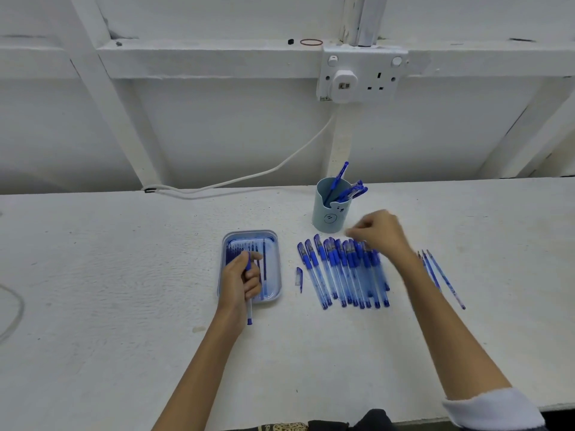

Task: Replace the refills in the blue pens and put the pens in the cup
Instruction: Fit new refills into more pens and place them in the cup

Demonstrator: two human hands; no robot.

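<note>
My left hand (241, 278) grips a clear blue pen (249, 312) over the blue tray (249, 234), the pen's lower end pointing toward me. Several refills (264, 269) lie in the tray. A pale blue cup (329, 216) at the back holds several blue pens (348, 192). In front of it, several more blue pens (339, 272) lie in a row on the table. My right hand (378, 231) hovers blurred over the far end of that row, fingers curled; whether it holds anything is unclear. A loose pen cap (299, 276) lies left of the row.
A few bare refills (441, 275) lie on the table to the right of my right forearm. A white wall socket (361, 76) with a cable (249, 177) sits behind the table. A rubber band (311, 42) rests on the ledge.
</note>
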